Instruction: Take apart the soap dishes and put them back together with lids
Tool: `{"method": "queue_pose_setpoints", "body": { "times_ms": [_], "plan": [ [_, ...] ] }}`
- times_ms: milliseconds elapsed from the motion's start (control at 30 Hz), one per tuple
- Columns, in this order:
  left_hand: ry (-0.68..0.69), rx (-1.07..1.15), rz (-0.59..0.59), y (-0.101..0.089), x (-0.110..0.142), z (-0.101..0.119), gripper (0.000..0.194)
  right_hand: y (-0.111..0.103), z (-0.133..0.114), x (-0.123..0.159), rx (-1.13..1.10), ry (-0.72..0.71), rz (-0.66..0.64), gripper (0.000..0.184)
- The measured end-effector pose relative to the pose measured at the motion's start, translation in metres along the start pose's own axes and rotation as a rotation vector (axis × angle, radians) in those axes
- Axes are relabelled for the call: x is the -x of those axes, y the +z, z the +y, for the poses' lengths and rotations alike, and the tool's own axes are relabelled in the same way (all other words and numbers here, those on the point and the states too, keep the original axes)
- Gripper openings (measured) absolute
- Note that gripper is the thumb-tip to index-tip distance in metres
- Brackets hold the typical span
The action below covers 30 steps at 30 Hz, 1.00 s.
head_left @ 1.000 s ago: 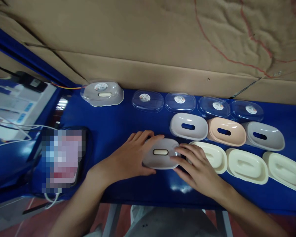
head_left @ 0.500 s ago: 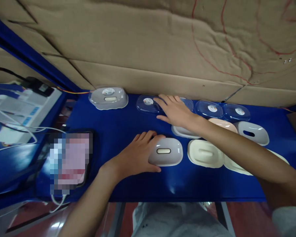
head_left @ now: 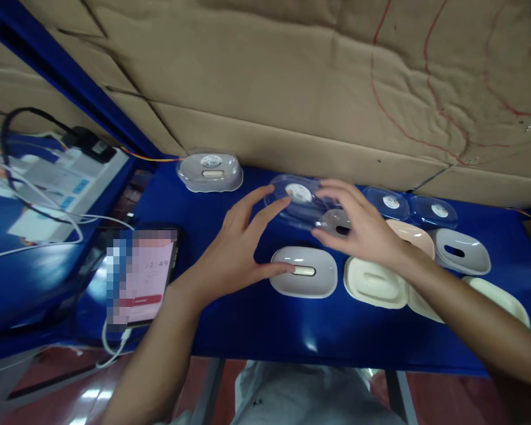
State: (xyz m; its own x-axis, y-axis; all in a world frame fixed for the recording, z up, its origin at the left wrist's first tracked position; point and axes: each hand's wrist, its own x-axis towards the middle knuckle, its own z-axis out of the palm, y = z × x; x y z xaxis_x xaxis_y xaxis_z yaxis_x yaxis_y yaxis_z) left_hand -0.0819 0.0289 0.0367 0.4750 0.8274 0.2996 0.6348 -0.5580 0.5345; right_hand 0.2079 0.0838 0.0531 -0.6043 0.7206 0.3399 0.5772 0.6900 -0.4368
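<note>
A clear plastic lid (head_left: pixel 283 213) with a round white label is raised off the table, my right hand (head_left: pixel 358 221) gripping its right end between thumb and fingers. My left hand (head_left: pixel 223 260) is spread open; its fingertips reach the lid's left edge, and whether they press on it I cannot tell. Its thumb extends over a grey oval dish (head_left: pixel 287 283) with a cream insert in its slot. Behind my right hand, another grey dish (head_left: pixel 331 219) with a dark slot is partly hidden. A cream ribbed piece (head_left: pixel 371 283) lies right of the nearer dish.
A lidded grey dish (head_left: pixel 210 177) stands at the back left. Two clear lids (head_left: pixel 387 203), a peach dish (head_left: pixel 413 236), a grey slotted dish (head_left: pixel 464 251) and cream pieces (head_left: pixel 498 298) lie rightward. A phone (head_left: pixel 146 277), cables and a power strip (head_left: pixel 71 189) are left. Cardboard (head_left: pixel 265 82) rises behind.
My right hand has taken the clear lid and lifted it towards me. My left hand has come off the grey dish and spread towards the lid. The view has shifted slightly.
</note>
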Motion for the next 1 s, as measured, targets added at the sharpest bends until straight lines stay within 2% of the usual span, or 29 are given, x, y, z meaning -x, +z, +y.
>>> {"method": "queue_pose_setpoints", "body": {
  "times_ms": [100, 167, 233, 333, 433, 800, 1000],
  "plan": [
    [-0.029, 0.084, -0.179, -0.006, 0.005, 0.003, 0.131, -0.007, -0.025, 0.062, -0.053, 0.06, 0.018, 0.06],
    [-0.03, 0.13, -0.296, -0.005, 0.006, 0.007, 0.135, 0.001, -0.035, 0.092, -0.06, 0.067, -0.004, 0.058],
    [-0.037, 0.156, -0.384, 0.0, 0.006, 0.009, 0.133, 0.015, -0.04, 0.108, -0.051, 0.058, -0.005, 0.056],
    [-0.08, 0.162, -0.476, 0.012, 0.005, 0.008, 0.128, 0.035, -0.041, 0.114, -0.043, 0.037, -0.001, 0.053],
    [-0.103, 0.149, -0.525, 0.021, 0.003, 0.005, 0.12, 0.042, -0.04, 0.112, -0.042, 0.044, -0.026, 0.051],
    [-0.151, 0.137, -0.583, 0.025, 0.006, 0.012, 0.111, 0.042, -0.039, 0.118, -0.018, 0.057, -0.087, 0.047],
    [-0.138, 0.129, -0.595, 0.025, 0.009, 0.009, 0.123, 0.042, -0.04, 0.115, -0.053, 0.043, -0.112, 0.046]
  ]
}}
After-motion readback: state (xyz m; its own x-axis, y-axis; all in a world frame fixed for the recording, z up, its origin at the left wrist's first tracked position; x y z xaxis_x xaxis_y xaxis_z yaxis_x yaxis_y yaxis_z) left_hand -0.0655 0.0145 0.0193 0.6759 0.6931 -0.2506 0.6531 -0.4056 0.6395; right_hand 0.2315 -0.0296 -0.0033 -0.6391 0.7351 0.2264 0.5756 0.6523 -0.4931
